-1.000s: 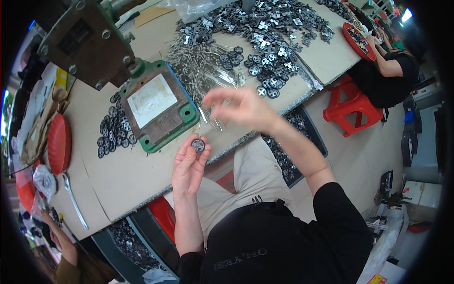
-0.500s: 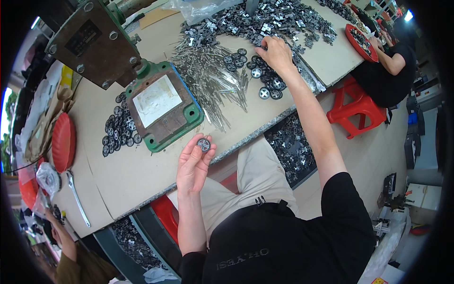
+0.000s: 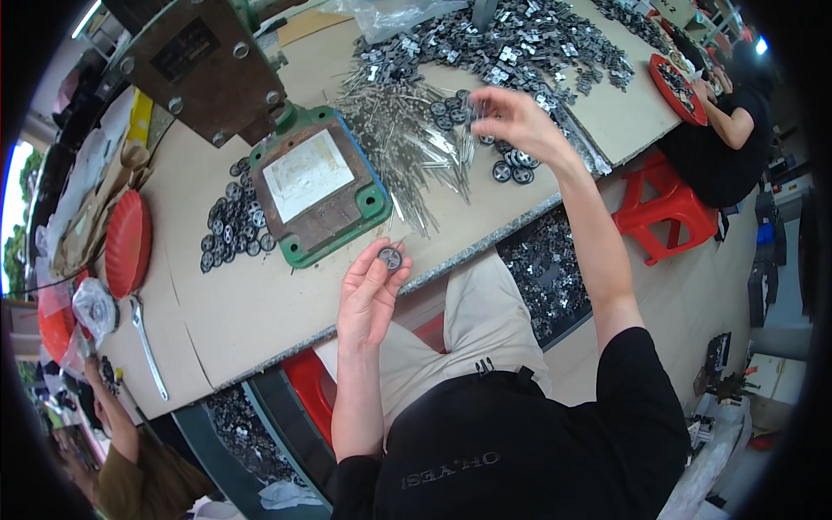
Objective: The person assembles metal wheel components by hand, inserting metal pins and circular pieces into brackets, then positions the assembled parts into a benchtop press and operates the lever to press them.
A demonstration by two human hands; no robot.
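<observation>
- Black wheel [image 3: 390, 258] with silver-grey spokes, head view: clamped between the thumb and fingers of the left hand [image 3: 368, 303], spoked face toward the camera.
- Right hand [image 3: 527, 130]: fingers curled, blurred; cannot tell whether they grip anything.
- Loose black wheels [image 3: 513, 165]: grouped near the right fingers.
- Thin metal rods [image 3: 416, 152]: heaped left of the right fingers.
- Dark clips [image 3: 529, 52]: spread beyond the right fingers.
- Green press base [image 3: 373, 201]: beyond the left fingers.
</observation>
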